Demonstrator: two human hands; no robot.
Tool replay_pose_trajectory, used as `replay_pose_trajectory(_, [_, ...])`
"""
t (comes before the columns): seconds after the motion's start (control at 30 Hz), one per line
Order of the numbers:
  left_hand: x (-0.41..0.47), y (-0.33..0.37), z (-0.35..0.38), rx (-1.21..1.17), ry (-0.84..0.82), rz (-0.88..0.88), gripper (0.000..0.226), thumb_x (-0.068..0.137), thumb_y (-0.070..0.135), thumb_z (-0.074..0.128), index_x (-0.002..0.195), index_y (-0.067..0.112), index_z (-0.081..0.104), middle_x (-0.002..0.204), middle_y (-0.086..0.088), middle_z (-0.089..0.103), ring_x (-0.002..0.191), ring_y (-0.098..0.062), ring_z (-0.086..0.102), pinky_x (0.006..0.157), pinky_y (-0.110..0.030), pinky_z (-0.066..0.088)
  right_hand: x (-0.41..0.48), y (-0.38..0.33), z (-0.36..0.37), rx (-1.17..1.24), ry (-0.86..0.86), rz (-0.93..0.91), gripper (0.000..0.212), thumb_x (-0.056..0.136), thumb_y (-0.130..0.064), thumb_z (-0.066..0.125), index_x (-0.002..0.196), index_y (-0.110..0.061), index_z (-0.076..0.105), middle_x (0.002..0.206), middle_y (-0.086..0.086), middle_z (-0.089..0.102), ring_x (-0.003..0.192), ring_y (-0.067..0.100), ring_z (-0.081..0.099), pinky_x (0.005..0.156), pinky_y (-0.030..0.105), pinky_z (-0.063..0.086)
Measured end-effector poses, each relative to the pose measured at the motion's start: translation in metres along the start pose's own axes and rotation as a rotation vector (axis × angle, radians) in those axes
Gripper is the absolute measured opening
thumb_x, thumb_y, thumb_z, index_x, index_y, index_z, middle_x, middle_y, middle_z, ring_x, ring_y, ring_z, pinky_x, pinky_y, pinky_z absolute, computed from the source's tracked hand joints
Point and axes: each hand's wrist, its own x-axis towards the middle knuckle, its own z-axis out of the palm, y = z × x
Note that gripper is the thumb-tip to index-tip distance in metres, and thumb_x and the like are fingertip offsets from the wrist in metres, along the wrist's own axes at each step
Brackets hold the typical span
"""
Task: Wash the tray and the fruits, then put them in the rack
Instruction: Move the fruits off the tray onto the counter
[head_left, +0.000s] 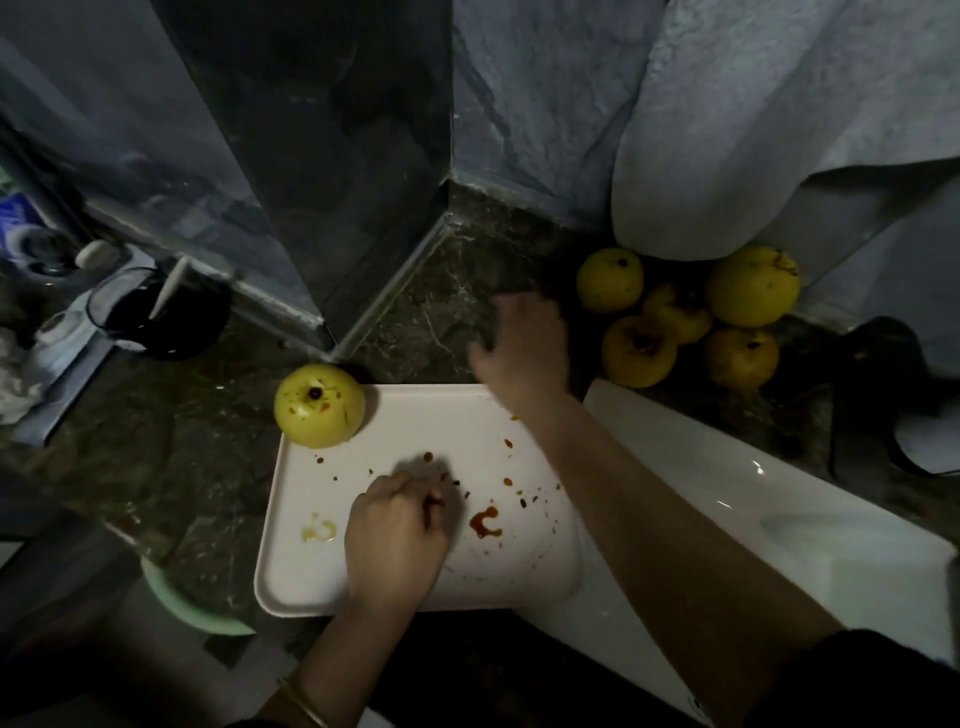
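A white tray (395, 426), smeared with red and yellow stains, lies on the dark marble counter (171, 467). One yellow fruit (319, 404) with red specks sits on the tray's far left corner. Several more yellow fruits (750, 286) are heaped on the counter at the back right. My left hand (397, 535) rests on the middle of the tray with its fingers loosely curled, and nothing shows in it. My right hand (524, 338) hovers blurred just past the tray's far edge, left of the heap, with its fingers relaxed and nothing in them.
A white sink basin (779, 499) lies to the right of the tray. A pale cloth (753, 130) hangs over the fruit heap. A dark glass cup (156, 317) and toiletries stand at the far left. A green bowl rim (192, 610) shows at the lower left.
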Motion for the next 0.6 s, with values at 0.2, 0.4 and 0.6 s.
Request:
replay_pose_trajectory(0.2, [-0.015, -0.013, -0.009, -0.044, 0.021, -0.096, 0.015, 0.067, 0.01, 0.052, 0.059, 0.007, 0.065, 0.059, -0.011, 0.061, 0.055, -0.032, 0.059, 0.051, -0.033, 0.05, -0.035, -0.089, 0.043, 0.186, -0.348, -0.311, 0.094, 0.073, -0.048, 0.075, 0.148, -0.021, 0.025, 0.149, 0.006, 0.03, 0.132, 0.031, 0.031, 0.107, 0.04, 0.029])
replay_pose_trajectory(0.4, [-0.024, -0.023, -0.019, -0.083, 0.111, -0.115, 0.01, 0.061, 0.006, 0.054, 0.059, 0.008, 0.063, 0.059, -0.011, 0.06, 0.055, -0.033, 0.057, 0.051, -0.035, 0.048, -0.034, -0.118, 0.068, 0.076, -0.471, -0.294, 0.104, 0.069, -0.044, 0.08, 0.15, -0.024, 0.017, 0.147, 0.011, 0.03, 0.128, 0.036, 0.036, 0.103, 0.041, 0.033])
replay_pose_trajectory(0.6, [-0.026, -0.028, -0.02, -0.068, 0.083, -0.105, 0.015, 0.062, 0.007, 0.051, 0.062, 0.009, 0.066, 0.061, -0.011, 0.061, 0.059, -0.033, 0.059, 0.055, -0.037, 0.048, -0.037, -0.121, 0.07, 0.143, -0.395, -0.22, 0.092, 0.068, -0.031, 0.078, 0.144, -0.023, 0.027, 0.136, 0.013, 0.039, 0.121, 0.036, 0.041, 0.098, 0.036, 0.035])
